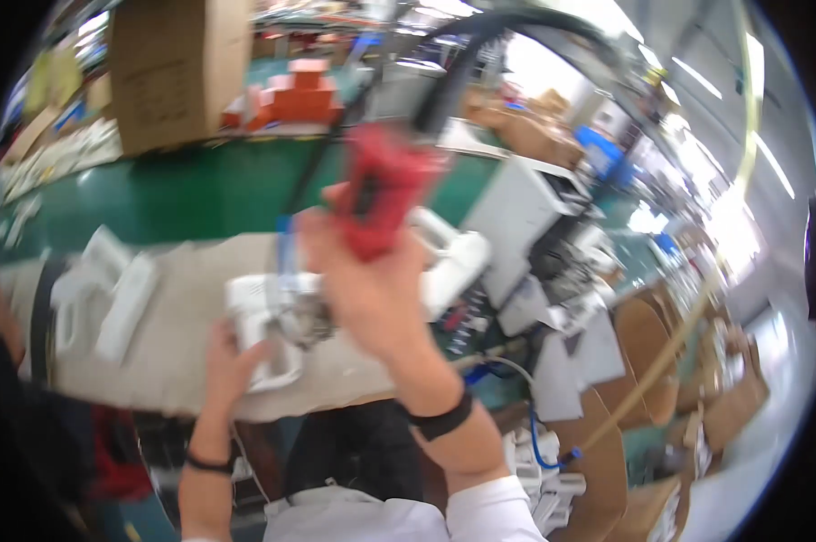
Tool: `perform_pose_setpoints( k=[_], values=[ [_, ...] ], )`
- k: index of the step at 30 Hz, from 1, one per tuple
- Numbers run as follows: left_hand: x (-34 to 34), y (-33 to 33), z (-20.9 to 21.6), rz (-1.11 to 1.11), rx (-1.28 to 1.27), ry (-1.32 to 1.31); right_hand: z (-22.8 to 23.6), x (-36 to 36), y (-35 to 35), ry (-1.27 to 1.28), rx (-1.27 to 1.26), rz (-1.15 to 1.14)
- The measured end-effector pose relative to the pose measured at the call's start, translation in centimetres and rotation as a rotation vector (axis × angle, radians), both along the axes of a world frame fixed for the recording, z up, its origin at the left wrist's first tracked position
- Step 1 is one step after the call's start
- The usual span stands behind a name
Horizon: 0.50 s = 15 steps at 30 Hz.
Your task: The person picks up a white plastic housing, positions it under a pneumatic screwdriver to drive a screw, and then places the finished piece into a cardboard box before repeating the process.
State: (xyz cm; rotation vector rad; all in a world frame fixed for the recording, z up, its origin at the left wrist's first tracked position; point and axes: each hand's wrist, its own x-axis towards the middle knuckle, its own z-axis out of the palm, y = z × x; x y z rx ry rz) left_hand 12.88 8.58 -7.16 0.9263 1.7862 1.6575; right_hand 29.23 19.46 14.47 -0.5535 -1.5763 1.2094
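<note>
Gripping the white plastic loop-handled casing (253, 312) between its fingers near the front edge of the beige-covered tabletop (182, 303), the left hand (230, 366) is nearer it, while the right hand's (367, 294) fingers wrap a blurred red handheld tool (385, 185) above and rightward.

Red handheld tool (394, 185): one. White plastic housing (247, 295), nearest the tool's tip: one. Black wristbands (442, 416): two. Tan sheet (191, 285) on green surface (245, 181): one. Tall cardboard carton (159, 81): one. Orange boxes (298, 101): several, too blurred for exact count.
</note>
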Motion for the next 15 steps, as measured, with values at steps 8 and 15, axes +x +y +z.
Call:
perform_pose_setpoints(
  k=[8, 15],
  values=[
    [-5.3, -14.7, 4.2, -0.080, 0.114, -0.153, -9.3, 7.0, -5.6, -0.233, 0.467, -0.182],
    [1.0, -15.2, 7.7, -0.047, 0.325, -0.286, -13.6, 8.2, -6.5, -0.436, -0.342, 0.573]
  ],
)
